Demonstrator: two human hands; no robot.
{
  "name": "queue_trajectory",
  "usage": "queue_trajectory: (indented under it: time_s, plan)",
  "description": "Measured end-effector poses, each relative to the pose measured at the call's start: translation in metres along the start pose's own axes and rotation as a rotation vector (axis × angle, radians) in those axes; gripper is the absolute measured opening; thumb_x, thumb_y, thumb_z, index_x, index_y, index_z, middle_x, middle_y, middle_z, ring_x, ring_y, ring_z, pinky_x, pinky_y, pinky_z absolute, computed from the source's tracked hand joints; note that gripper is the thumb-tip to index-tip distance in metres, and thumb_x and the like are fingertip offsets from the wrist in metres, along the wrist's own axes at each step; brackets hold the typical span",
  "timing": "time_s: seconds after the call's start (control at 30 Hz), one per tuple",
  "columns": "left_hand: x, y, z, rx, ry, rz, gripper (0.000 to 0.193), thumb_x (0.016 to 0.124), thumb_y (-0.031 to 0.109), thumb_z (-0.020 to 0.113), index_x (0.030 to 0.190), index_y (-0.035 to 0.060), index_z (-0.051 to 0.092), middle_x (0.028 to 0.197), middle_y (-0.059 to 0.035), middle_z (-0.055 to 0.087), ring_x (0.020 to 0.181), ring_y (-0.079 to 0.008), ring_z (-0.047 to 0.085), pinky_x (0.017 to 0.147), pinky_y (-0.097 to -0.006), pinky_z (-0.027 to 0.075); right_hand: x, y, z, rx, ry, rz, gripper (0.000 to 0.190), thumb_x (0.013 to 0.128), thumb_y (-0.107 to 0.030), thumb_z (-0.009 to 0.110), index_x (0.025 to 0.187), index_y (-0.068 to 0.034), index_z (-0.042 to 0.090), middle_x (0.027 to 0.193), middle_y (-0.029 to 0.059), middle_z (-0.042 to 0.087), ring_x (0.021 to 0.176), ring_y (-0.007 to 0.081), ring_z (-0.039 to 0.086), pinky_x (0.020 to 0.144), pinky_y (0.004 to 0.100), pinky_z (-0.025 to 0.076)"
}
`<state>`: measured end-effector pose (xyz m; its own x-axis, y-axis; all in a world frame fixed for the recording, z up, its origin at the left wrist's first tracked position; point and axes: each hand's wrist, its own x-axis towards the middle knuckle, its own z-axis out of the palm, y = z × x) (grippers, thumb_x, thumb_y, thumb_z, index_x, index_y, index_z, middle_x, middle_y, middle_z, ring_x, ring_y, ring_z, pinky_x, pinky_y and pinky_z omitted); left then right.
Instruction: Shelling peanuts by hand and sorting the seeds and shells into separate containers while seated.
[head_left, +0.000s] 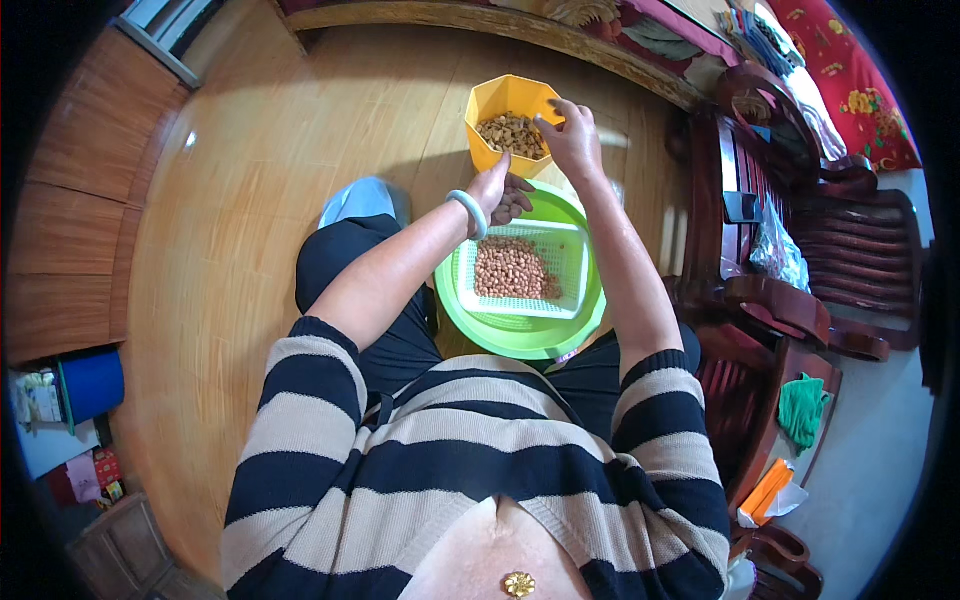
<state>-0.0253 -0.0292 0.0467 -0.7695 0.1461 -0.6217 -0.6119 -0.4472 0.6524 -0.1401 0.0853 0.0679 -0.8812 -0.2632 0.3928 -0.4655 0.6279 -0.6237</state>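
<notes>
My left hand (501, 196), with a pale bangle (469, 212) on its wrist, is above the far left edge of a light plastic basket (580, 251). Its thumb is raised away from the fingers, and I see nothing held. At the right rim of a yellow faceted plastic bin (486, 112), my right hand (574, 136) has thumb and fingers apart with nothing visible between them. Brown broken shells (511, 136), apparently peanut, lie inside the bin. Reddish-brown peanut kernels (514, 268) cover much of the basket's bottom. The basket sits inside a round green basin (491, 334) between my knees.
Wood-look flooring (225, 262) surrounds the bin. To the right stands a dark wooden bench (739, 195) with a phone (741, 208) and a plastic bag (776, 244). A green cloth (802, 412) and an orange packet (769, 491) rest on wooden furniture. Wooden cabinets (67, 247) line the left.
</notes>
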Motion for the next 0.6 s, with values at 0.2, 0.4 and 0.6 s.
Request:
queue_trajectory:
  time_s: [0.2,0.4,0.6]
  plan:
    - [0.001,-0.002,-0.005,-0.001,-0.047,0.095,0.069,0.091,0.064,0.019,0.091,0.0054,0.056,0.064,-0.0028,0.054,0.046,-0.0118,0.049,0.038,-0.0216,0.029,-0.063,-0.016,-0.028,0.224,-0.580,-0.073,0.023,0.074,-0.018,0.071,0.094,-0.006,0.069,0.090,0.0113,0.062,0.078,0.0252,0.062,0.071,0.0343,0.049]
    - [0.000,-0.013,0.002,0.150,-0.101,-0.017,0.064,0.092,0.061,0.022,0.091,0.0062,0.055,0.066,-0.0019,0.053,0.046,-0.0107,0.050,0.038,-0.0212,0.030,-0.103,-0.012,-0.043,0.210,-0.448,-0.040,0.016,0.077,-0.010,0.067,0.090,0.000,0.066,0.084,0.0109,0.062,0.077,0.0220,0.063,0.071,0.0321,0.049]
    - [-0.003,-0.017,0.010,0.256,-0.145,-0.052,0.040,0.098,0.041,0.035,0.085,0.0068,0.053,0.068,-0.0058,0.058,0.045,-0.0064,0.046,0.035,-0.0160,0.030,-0.111,0.018,-0.047,0.688,-0.365,0.363,0.016,0.086,-0.013,0.063,0.094,0.001,0.063,0.076,0.0025,0.063,0.068,0.0088,0.055,0.065,0.0229,0.046]
